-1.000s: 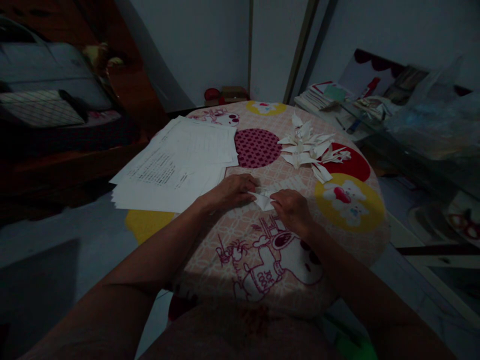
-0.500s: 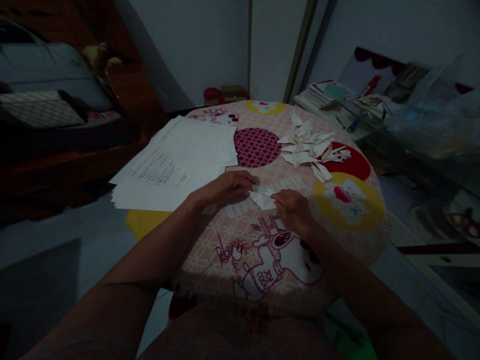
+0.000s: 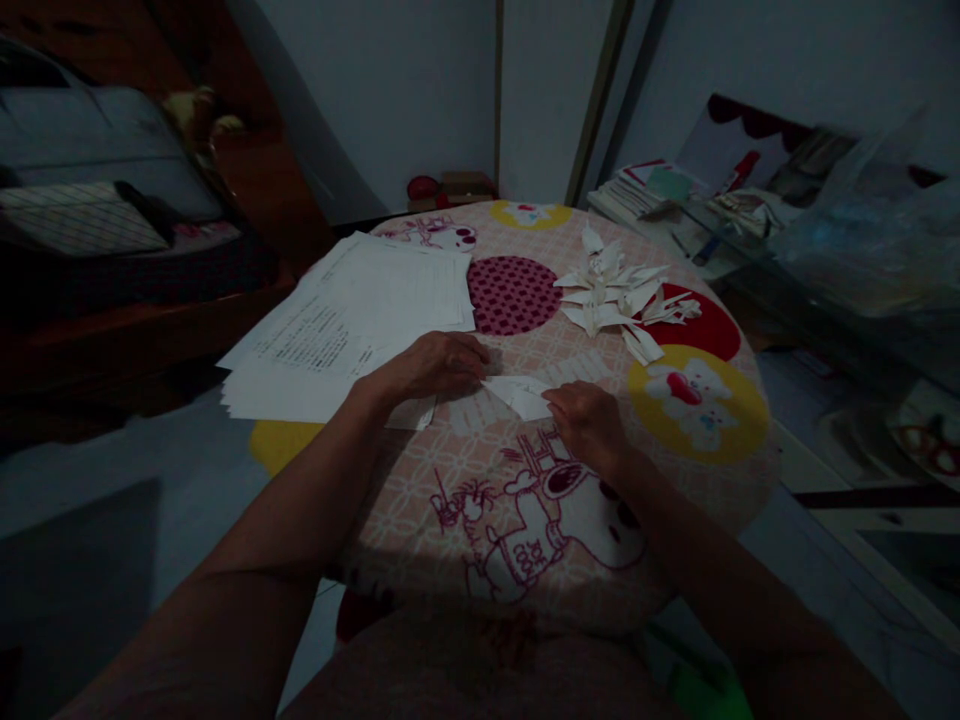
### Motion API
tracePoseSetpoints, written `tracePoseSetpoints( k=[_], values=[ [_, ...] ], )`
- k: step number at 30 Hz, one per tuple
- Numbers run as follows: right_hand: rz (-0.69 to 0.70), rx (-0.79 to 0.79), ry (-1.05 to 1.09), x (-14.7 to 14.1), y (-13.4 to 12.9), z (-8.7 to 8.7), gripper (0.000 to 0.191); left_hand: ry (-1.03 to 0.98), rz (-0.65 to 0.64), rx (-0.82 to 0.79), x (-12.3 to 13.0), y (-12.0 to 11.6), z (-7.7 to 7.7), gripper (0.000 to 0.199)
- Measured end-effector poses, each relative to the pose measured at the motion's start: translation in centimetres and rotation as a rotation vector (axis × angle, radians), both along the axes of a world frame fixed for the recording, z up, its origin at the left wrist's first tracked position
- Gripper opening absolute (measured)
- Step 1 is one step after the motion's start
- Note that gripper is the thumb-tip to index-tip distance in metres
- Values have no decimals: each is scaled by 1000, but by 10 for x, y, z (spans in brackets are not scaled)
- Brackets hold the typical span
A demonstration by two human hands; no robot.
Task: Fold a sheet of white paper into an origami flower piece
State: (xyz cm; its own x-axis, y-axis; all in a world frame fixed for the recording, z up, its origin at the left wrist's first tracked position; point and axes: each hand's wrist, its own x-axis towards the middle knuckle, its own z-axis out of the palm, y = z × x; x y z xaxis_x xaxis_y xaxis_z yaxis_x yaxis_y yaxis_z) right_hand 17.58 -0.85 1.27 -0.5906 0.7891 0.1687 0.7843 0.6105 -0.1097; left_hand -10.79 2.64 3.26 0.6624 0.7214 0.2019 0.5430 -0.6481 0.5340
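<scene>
A small piece of folded white paper (image 3: 521,398) lies low over the patterned tablecloth (image 3: 405,500), stretched between my two hands. My left hand (image 3: 442,362) pinches its left end, with the fingers curled together. On the other side, my right hand (image 3: 589,415) has its thumb and fingers closed on the right end. Beyond the right hand rests a cluster of folded paper cranes (image 3: 619,290). Left of the paper, a stack of printed sheets (image 3: 352,320) reaches under my left wrist.
To the right stands a glass-topped shelf (image 3: 817,280) with a clear plastic bag (image 3: 877,230) and a pile of papers (image 3: 637,190). A wooden seat on the left carries a pale bag (image 3: 112,140). A cardboard box (image 3: 466,185) sits behind the table.
My left hand has shifted a little to the left, and the folded paper between my hands now spans wider and flatter. My right hand has hardly moved.
</scene>
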Motion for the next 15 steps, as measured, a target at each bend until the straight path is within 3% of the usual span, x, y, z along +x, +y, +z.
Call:
tracePoseSetpoints(
  k=[7, 15],
  values=[
    [-50, -33, 87, 2, -1, 3, 18, 133, 74, -75, 9, -6, 11, 15],
    [-122, -29, 113, 4, 2, 2, 20, 204, 133, -30, 16, -6, 5, 18]
  ],
)
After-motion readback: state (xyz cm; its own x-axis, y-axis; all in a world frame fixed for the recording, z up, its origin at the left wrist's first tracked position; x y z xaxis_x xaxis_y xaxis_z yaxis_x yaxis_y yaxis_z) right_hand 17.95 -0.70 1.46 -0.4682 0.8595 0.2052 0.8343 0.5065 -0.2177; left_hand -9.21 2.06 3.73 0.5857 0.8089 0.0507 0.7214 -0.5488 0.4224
